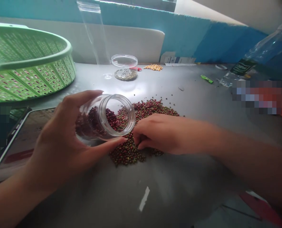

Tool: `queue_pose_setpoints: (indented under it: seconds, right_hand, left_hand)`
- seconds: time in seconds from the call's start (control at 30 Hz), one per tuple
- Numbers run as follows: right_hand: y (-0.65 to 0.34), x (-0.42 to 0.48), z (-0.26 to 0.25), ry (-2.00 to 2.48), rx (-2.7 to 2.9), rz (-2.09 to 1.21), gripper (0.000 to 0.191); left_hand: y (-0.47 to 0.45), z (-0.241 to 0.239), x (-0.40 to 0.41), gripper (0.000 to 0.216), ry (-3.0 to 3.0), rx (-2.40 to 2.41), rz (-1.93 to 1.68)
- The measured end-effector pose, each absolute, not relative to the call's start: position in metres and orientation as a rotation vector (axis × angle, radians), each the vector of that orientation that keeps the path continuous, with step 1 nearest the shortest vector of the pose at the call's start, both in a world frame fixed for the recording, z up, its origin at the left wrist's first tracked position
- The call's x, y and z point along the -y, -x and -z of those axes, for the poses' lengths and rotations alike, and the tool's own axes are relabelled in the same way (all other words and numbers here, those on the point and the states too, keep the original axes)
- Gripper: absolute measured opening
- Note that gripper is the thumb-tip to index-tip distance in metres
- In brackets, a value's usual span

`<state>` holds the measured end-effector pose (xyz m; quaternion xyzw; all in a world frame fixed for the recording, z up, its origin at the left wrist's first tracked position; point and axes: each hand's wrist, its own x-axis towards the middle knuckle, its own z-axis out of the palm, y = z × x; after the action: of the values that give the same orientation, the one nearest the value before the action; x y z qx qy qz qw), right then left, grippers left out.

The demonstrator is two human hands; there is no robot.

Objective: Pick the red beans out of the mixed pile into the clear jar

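My left hand (60, 142) grips a clear plastic jar (106, 118) tilted on its side, its mouth facing right over a pile of red and green beans (136, 133) on the grey table (179, 190). Red beans lie inside the jar. My right hand (160, 133) rests on the pile just right of the jar's mouth, fingers curled and pinched down into the beans; what they hold is hidden.
A green perforated basket (24, 63) stands at the left. A tablet (19, 142) lies under my left wrist. Farther back stand a second clear jar with green beans (124, 68), a small yellow kernel heap (153, 67), an upright clear bag (93, 31) and a plastic bottle (255, 57).
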<state>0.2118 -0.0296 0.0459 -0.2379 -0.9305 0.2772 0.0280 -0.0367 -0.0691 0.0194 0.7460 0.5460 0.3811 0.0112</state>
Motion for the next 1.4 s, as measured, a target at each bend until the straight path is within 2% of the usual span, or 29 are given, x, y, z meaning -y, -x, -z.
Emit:
queue_pose_setpoints:
  seconds: [0.23, 0.43, 0.8, 1.4]
  right_hand:
    - [-0.215, 0.030, -0.061, 0.877, 2.882, -0.780, 0.012]
    - [-0.217, 0.024, -0.056, 0.708, 2.821, -0.742, 0.019]
    - [-0.214, 0.027, -0.054, 0.722, 2.865, -0.744, 0.010]
    - [-0.210, 0.026, -0.054, 0.713, 2.936, -0.823, 0.012]
  left_hand:
    - [0.036, -0.019, 0.070, 0.093, -2.357, -1.700, -1.211]
    - [0.036, -0.019, 0.071, 0.094, -2.331, -1.704, -1.208]
    - [0.035, -0.019, 0.069, 0.091, -2.351, -1.655, -1.220]
    - [0.038, -0.020, 0.071, 0.091, -2.404, -1.636, -1.167]
